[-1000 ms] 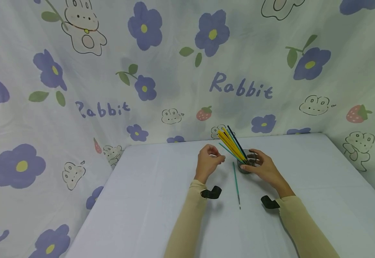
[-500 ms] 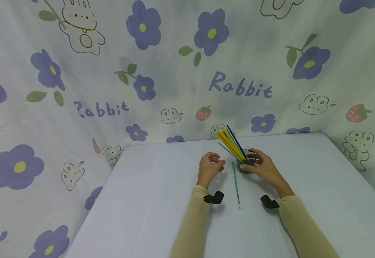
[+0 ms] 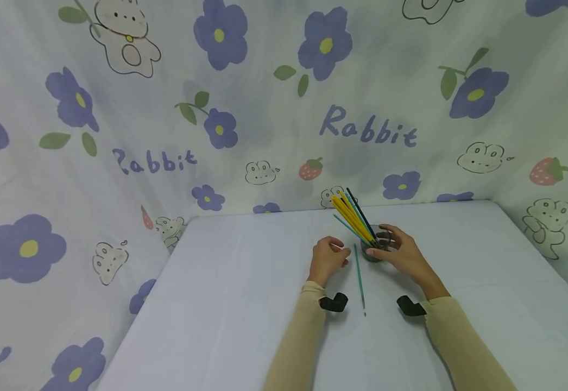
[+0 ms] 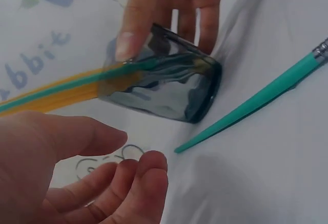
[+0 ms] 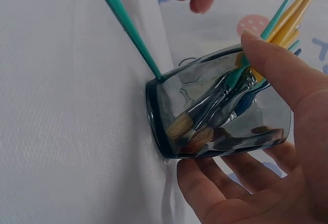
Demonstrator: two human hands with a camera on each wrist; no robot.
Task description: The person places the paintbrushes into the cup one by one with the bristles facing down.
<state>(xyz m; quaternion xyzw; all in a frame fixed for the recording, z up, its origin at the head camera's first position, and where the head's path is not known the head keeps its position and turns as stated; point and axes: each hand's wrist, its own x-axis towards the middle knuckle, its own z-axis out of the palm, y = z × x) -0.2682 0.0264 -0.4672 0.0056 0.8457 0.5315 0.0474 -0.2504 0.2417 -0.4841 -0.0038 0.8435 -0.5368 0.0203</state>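
Note:
A dark tinted glass cup (image 5: 230, 116) stands on the table with several paintbrushes (image 3: 352, 217) in it, bristles down, their yellow, green and dark handles leaning left. My right hand (image 3: 403, 254) holds the cup, thumb on the near side and fingers round the far side. One green-handled paintbrush (image 3: 359, 279) lies on the white cloth left of the cup, its tip toward me. Just left of that brush hovers my left hand (image 3: 329, 260). Its fingers are loosely bent, with a gap between thumb and fingertips (image 4: 154, 165) and nothing held, as the left wrist view shows.
A white cloth covers the table (image 3: 225, 304). Behind and at the sides hangs a curtain (image 3: 264, 108) printed with flowers and rabbits. A black wrist mount (image 3: 334, 302) sits at the left cuff, and another black mount (image 3: 411, 306) at the right.
My left hand has moved down and right, away from the brush handles and closer to the lying paintbrush. The right hand keeps its hold on the cup.

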